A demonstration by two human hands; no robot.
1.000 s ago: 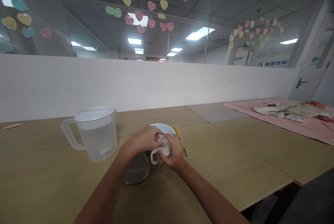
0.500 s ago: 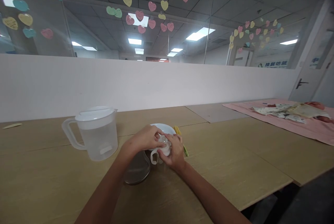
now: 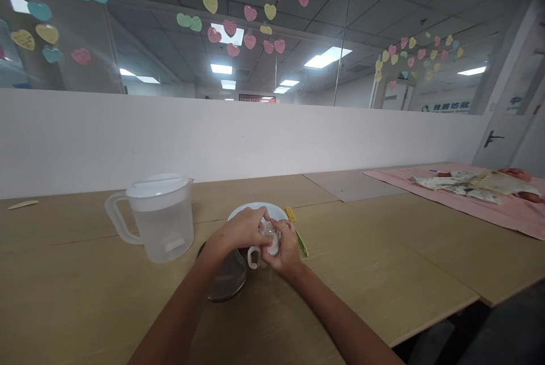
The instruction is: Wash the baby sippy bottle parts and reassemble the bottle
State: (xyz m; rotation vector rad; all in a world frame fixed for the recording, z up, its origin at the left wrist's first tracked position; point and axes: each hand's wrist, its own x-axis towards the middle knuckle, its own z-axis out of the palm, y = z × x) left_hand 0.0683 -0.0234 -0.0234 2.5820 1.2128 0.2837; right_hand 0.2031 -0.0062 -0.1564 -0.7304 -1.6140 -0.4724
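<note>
Both hands meet over a small baby bottle part (image 3: 273, 247), a white ring with a clear, teat-like top and a curved white handle (image 3: 252, 257). My left hand (image 3: 242, 230) bends over it from the left, thumb and fingers closed on the clear top. From the right, my right hand (image 3: 286, 248) wraps round the white ring. Fingers hide much of the part. Just behind lies a white plate (image 3: 238, 211). A dark, clear-looking round dish (image 3: 227, 285) sits under my left wrist, partly covered. Beside my right hand is a brush (image 3: 302, 244) with a yellow head and green handle.
A lidded translucent pitcher (image 3: 166, 226) holding water stands to the left. On the right, a pink cloth (image 3: 387, 176) carries folded clothes and a doll-like figure. A white wall (image 3: 242, 138) with glass above bounds the wooden table (image 3: 361, 263) at the back.
My left hand's fingers have shifted slightly round the clear top, and the ring has tilted a little. More of the plate shows. The view has moved slightly.
</note>
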